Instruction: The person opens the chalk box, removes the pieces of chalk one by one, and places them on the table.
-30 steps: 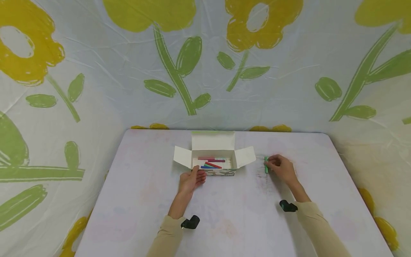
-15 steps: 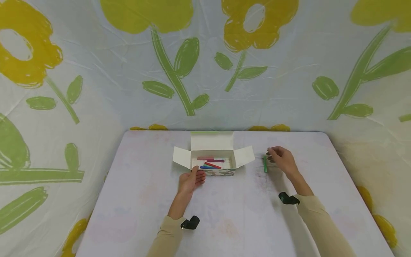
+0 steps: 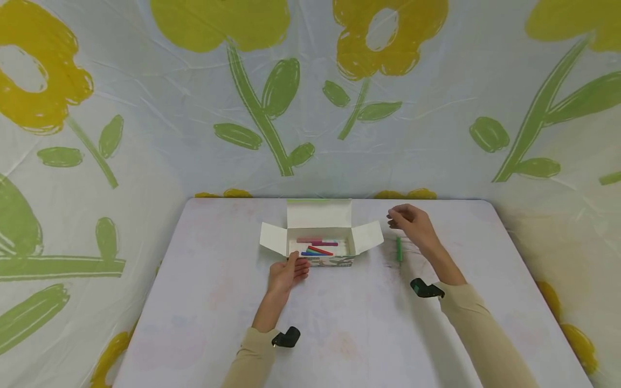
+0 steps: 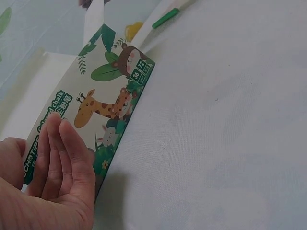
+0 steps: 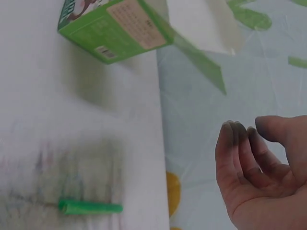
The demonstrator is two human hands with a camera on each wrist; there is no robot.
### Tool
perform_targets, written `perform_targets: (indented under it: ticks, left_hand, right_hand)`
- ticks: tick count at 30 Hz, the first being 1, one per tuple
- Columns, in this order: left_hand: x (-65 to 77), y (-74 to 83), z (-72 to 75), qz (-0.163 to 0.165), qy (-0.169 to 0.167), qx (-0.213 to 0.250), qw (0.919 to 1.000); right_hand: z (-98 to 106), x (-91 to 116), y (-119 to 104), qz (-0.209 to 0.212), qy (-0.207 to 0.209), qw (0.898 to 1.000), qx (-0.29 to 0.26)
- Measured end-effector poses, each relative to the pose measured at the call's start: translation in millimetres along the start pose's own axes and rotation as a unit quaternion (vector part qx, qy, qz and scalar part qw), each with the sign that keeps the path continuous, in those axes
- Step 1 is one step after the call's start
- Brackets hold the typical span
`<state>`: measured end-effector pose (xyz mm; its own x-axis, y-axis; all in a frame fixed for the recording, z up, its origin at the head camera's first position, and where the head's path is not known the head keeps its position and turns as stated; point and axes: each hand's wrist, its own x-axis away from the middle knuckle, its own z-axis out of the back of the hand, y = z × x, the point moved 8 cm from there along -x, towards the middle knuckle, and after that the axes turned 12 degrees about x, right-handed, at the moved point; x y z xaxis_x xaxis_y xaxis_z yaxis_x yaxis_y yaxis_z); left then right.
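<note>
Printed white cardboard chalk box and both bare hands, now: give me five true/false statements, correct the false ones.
1. The printed white cardboard chalk box has its flaps shut: false; they stand open.
2. A slim green chalk stick lies on the pale table, outside the box: true.
3. The bare right hand grips that stick: false; it holds nothing.
4. The bare left hand is nearer the box: true.
5. A slim blue chalk stick lies inside the box: true.

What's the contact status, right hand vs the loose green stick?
Apart. The right wrist view shows it: a plain gap between the right hand and the green stick.
</note>
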<state>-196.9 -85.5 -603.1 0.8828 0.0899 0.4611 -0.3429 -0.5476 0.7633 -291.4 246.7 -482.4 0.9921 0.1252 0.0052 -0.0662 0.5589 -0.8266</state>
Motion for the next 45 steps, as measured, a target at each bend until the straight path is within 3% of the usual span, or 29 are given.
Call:
perform_targets:
  ticks: [9,17,35,45]
  left_hand:
    - [0.7,1.2,1.4,0.001,0.003,-0.009,1.0000]
    - [0.8,-0.1,1.4,0.003,0.002,-0.011,0.9999]
    - [-0.9,-2.3,1.9,0.002,-0.005,-0.009,0.9999]
    - [-0.8,-1.0,0.5,-0.002,0.004,-0.002,1.0000]
  right_hand:
    - [-24,-10,-37,0.031,-0.023,0.999,0.027]
    - [-50,-16,-56,0.073,-0.051,0.996,0.026]
    - [-119,-16,-73,0.171,-0.100,0.974,0.112]
    - [-151,-13,-72,0.199,-0.165,0.957,0.128]
